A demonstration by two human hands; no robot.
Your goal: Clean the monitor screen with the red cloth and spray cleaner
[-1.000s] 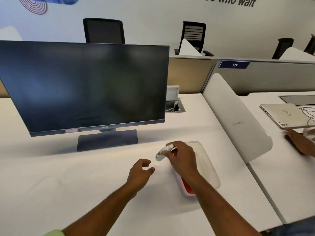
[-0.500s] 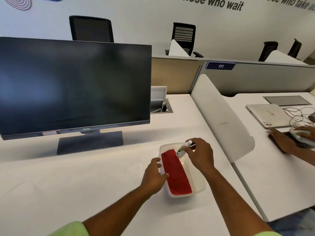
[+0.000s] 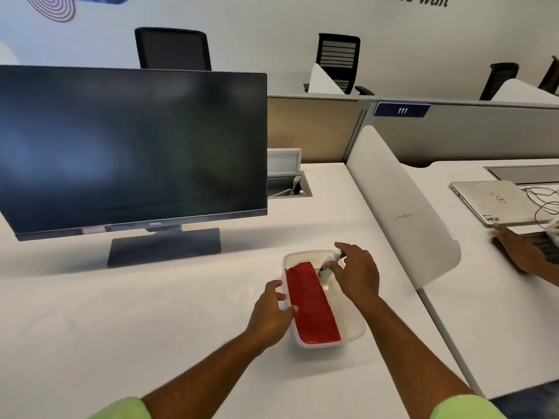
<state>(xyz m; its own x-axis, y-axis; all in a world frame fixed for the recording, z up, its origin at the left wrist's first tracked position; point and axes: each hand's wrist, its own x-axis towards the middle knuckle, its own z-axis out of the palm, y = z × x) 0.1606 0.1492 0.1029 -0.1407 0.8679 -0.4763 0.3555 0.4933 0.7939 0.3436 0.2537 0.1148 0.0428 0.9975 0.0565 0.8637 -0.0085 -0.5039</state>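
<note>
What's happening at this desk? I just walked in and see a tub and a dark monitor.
A person is at a white desk with a dark monitor on it. The right hand holds a small spray bottle over the far end of a clear tub. A folded red cloth lies in the tub. The left hand rests against the tub's near left wall. Nothing is touching the screen at this moment.

Monitor [image 3: 133,149] cut off at left edge; spray bottle [image 3: 328,265] partly hidden behind right hand [image 3: 357,272], label unreadable; wall lettering [image 3: 402,0] cropped at top
</note>
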